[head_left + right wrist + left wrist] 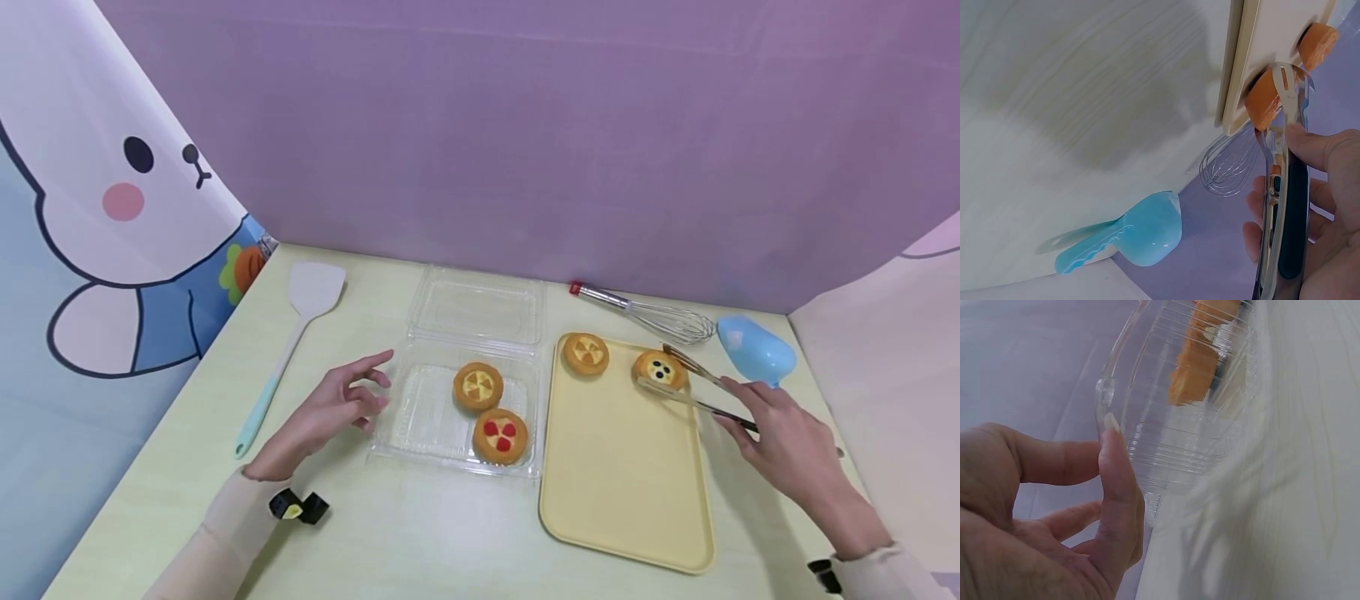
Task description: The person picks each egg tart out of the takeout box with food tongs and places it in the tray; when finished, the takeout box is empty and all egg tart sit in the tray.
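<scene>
My right hand (pixel 795 446) grips metal tongs (pixel 1288 206) with dark handle grips. The tongs' two arms stand on either side of a tart with dark dots (pixel 660 372), at the back right corner of the yellow tray (pixel 622 492). Another tart with a wedge pattern (pixel 586 354) lies at the tray's back left corner. My left hand (pixel 330 408) is beside the left edge of a clear plastic box (pixel 420 417), fingers loosely bent and holding nothing. Inside the box are a wedge-patterned tart (pixel 477 386) and a tart with red pieces (pixel 500 436). The box's lid (pixel 477 308) lies folded back.
Behind the tray lies a whisk (pixel 652 315), with a light blue scoop (pixel 756 350) to its right. A white spatula (pixel 288 350) with a mint handle lies at the left. A purple cloth wall (pixel 525 150) closes off the table's back edge.
</scene>
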`<state>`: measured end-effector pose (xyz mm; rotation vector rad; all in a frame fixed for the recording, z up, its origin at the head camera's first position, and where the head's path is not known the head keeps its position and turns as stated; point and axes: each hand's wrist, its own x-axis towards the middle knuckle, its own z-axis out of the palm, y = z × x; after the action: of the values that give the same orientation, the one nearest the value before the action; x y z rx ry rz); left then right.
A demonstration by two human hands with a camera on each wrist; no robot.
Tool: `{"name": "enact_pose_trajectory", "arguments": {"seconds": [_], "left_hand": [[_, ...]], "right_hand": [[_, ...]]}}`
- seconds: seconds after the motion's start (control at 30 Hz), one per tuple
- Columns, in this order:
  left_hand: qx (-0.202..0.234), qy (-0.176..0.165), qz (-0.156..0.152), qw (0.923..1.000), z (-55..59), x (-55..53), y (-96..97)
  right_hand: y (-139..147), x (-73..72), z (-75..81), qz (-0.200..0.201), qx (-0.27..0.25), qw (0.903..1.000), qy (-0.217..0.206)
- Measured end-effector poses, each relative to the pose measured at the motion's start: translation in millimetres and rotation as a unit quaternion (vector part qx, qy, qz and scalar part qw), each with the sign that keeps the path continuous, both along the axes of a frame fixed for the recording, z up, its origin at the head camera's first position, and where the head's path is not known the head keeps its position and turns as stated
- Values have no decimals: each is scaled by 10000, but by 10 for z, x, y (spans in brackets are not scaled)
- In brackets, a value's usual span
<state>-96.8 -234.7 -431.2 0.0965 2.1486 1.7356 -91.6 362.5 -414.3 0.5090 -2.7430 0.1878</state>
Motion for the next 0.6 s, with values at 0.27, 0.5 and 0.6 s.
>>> {"name": "enact_pose_trajectory", "arguments": {"seconds": [0.27, 0.5, 0.6], "left_hand": [[-38, -35, 14, 10000, 5, 7, 2], [-59, -32, -2, 10000, 6, 0, 2], [-60, -26, 4, 10000, 7, -2, 3]], "right_hand": [[-1, 4, 11, -26, -30, 10000, -2], [14, 13, 29, 10, -99, 9999, 23], [21, 22, 50, 48, -114, 9999, 80]]}}
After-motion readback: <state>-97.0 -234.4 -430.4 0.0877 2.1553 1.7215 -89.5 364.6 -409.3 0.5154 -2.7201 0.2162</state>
